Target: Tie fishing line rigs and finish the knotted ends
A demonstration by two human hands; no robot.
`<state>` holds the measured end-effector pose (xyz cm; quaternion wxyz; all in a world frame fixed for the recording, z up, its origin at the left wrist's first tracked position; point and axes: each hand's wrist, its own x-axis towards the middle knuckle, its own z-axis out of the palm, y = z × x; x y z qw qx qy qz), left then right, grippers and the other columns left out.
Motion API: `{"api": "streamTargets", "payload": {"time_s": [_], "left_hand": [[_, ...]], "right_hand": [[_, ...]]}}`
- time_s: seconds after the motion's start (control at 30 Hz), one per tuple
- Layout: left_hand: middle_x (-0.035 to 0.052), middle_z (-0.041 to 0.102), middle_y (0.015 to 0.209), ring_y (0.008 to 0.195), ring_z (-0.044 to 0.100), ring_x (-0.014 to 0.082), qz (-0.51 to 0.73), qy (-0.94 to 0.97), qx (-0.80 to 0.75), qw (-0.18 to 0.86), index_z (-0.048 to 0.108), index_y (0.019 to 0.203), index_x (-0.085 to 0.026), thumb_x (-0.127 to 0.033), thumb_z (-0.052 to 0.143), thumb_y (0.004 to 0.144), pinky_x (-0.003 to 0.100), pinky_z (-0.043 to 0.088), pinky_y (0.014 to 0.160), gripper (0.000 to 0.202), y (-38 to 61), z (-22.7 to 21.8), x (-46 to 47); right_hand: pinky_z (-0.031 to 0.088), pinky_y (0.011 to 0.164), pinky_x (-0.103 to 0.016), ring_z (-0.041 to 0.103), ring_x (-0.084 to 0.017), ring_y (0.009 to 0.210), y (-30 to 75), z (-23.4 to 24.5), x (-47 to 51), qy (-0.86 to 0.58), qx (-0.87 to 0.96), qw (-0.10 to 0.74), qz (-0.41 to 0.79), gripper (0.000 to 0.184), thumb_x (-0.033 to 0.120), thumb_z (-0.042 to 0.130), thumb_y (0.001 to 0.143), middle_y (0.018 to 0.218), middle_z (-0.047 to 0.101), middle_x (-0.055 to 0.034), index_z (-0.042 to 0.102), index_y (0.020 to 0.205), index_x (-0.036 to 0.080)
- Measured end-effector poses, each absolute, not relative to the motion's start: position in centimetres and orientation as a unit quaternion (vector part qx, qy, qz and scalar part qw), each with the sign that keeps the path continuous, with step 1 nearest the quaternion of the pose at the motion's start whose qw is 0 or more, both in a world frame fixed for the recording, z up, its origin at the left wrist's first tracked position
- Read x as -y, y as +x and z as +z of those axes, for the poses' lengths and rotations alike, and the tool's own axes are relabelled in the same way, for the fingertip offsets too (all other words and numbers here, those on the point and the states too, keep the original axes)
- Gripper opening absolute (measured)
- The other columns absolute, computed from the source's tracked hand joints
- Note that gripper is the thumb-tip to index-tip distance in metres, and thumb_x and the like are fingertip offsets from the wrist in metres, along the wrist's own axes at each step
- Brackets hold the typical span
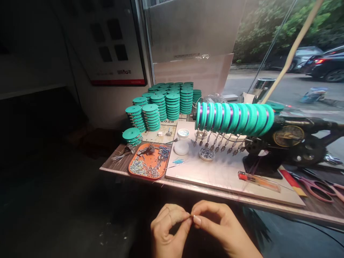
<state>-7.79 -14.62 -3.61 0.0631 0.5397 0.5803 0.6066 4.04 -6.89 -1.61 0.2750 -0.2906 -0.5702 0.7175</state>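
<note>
Tiny part (191,216), too small to identify, is pinched between the fingertips of 2 hands, left hand (168,229) and right hand (217,224). They hold it low before the table (113,164) edge, probably to steady fine work, with the orange tray (130,165) of bits within reach.

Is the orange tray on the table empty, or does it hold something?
Not empty: the orange tray holds many small blue tubes and metal pieces.

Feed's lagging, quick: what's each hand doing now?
Left hand: pinched shut on a tiny piece, unidentifiable.
Right hand: pinched shut on the same tiny piece.
</note>
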Motion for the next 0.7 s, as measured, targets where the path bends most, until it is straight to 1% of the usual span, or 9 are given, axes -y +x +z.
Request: {"api": "streamTargets", "payload": {"time_s": [0.07,0.27,0.5,0.7], "left_hand": [[0.0006,0.062,0.065,0.059,0.06,0.0139,0.604,0.541,-0.582,0.063,0.064,0.074,-0.02,-0.005,0.063,0.068,0.023,0.049,0.053,0.016,-7.75,-3.62,14.61],[0.0002,0.061,0.063,0.058,0.058,0.0137,0.634,0.502,-0.584,0.065,0.065,0.071,-0.02,-0.01,0.063,0.07,0.023,0.047,0.053,0.01,-7.4,-3.91,14.5],[-0.0004,0.062,0.064,0.059,0.057,0.013,0.63,0.509,-0.583,0.068,0.064,0.072,-0.021,-0.008,0.063,0.069,0.023,0.047,0.054,0.014,-7.5,-3.95,14.43],[0.0004,0.061,0.062,0.058,0.057,0.0137,0.619,0.517,-0.588,0.061,0.064,0.07,-0.02,-0.01,0.062,0.07,0.024,0.047,0.053,0.01,-7.52,-3.95,14.39]], "right_hand": [[0.039,0.063,-0.024,0.051,-0.013,0.062,4.02,-1.65,6.93,-0.285,0.567,0.275,0.722,0.012,0.032,0.068,0.066,0.064,0.06,0.0009,0.067,0.066,0.02],[0.038,0.062,-0.023,0.05,-0.012,0.062,4.06,-1.91,7.03,-0.286,0.573,0.278,0.716,0.012,0.031,0.068,0.066,0.061,0.059,0.002,0.067,0.066,0.019],[0.039,0.062,-0.023,0.05,-0.012,0.061,3.96,-1.86,6.87,-0.288,0.582,0.28,0.707,0.014,0.033,0.068,0.067,0.062,0.06,0.0015,0.066,0.066,0.019],[0.04,0.062,-0.024,0.052,-0.014,0.063,3.98,-1.89,6.82,-0.296,0.597,0.28,0.692,0.016,0.035,0.067,0.067,0.063,0.061,0.0006,0.066,0.065,0.019]]}}
